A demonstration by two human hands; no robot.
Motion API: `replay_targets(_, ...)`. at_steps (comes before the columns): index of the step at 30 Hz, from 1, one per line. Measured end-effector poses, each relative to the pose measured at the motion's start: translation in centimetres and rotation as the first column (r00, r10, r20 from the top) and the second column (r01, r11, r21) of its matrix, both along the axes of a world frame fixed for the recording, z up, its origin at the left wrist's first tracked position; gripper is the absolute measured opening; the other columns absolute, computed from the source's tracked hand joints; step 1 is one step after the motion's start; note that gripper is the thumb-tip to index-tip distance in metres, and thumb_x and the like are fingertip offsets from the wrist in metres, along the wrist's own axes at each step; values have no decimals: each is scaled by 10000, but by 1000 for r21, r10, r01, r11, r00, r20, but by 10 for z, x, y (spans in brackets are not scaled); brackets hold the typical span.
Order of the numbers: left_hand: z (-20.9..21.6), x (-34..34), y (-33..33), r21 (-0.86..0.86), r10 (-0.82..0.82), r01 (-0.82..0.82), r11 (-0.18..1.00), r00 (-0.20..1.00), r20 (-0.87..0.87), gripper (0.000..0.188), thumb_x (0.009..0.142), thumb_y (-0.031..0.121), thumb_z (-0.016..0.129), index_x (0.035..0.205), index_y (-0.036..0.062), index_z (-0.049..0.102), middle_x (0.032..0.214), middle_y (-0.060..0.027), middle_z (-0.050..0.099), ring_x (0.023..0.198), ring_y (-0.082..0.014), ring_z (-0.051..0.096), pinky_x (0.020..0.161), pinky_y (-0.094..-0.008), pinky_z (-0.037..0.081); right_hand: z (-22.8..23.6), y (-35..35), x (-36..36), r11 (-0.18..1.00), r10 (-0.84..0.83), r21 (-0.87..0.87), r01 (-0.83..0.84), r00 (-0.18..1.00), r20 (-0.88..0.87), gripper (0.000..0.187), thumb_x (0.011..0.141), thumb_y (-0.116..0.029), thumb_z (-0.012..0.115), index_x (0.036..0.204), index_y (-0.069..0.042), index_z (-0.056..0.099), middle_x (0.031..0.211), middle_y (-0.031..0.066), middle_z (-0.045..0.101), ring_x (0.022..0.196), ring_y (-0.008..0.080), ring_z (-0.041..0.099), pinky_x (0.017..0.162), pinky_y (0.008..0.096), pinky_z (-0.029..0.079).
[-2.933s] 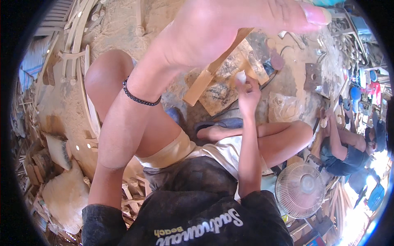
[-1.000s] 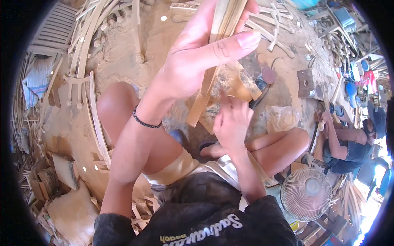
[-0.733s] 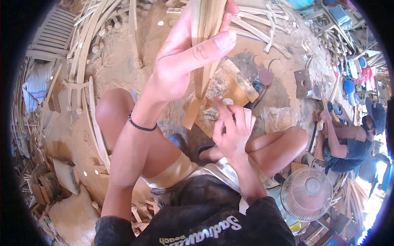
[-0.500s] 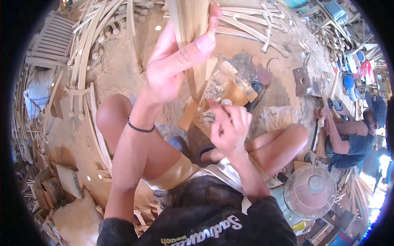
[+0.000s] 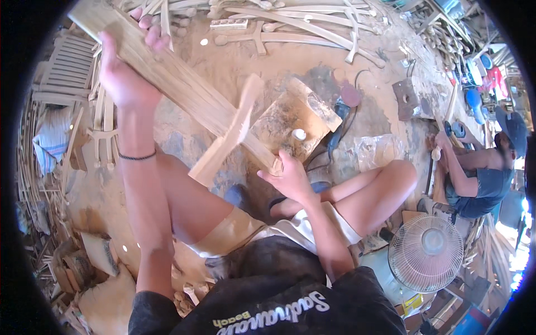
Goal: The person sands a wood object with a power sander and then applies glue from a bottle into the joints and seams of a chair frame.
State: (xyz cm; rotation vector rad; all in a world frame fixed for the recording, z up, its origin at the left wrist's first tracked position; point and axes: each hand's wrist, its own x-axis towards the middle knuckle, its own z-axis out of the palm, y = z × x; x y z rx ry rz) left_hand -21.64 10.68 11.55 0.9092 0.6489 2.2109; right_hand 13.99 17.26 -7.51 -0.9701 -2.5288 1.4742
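A pale wooden sword with a broad blade and a crossguard lies slantwise in front of me, its hilt end towards my right. My left hand is closed round the blade near the upper left, thumb on one edge and fingers over the other. At the short grip below the crossguard, my right hand is closed on the hilt end. Behind the sword is a low, dusty wooden block with a small white round thing on it.
A dark power tool with a reddish round disc lies beside the block. Several wooden swords lie on the far floor. A fan stands near right. Another person sits at the right.
The sword has swung from upright to slanting, its blade now up and left. My left hand moved left with it. My right hand, earlier below the sword, now grips the hilt.
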Motion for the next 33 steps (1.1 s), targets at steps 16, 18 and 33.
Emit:
replay_targets(16,-144,151,-87,-915,501,-212,343,865,-12,344,1083,389,526,1078,82,681,995,-26,643,1001,-165,600,905,-407,495,30,-33,-28,400,-187,-916,16,980,-64,491,1057,-525,561,861,-80,625,616,12,546,439,69,440,378,262,285)
replay_targets(18,-128,173,-64,-933,324,236,271,891,319,380,1075,438,560,1013,78,662,934,-41,629,938,-151,614,841,-388,518,38,-38,-27,479,-171,-874,78,985,-6,573,1081,-608,452,833,-116,607,615,-8,533,455,75,445,418,253,322)
replay_targets(33,-60,123,-50,-945,315,79,318,931,183,393,1031,389,642,766,127,520,573,10,470,443,-133,497,457,-317,473,-139,-89,-78,957,277,131,-260,952,-134,332,956,-249,646,1141,26,658,1089,297,679,1072,464,669,916,521,539)
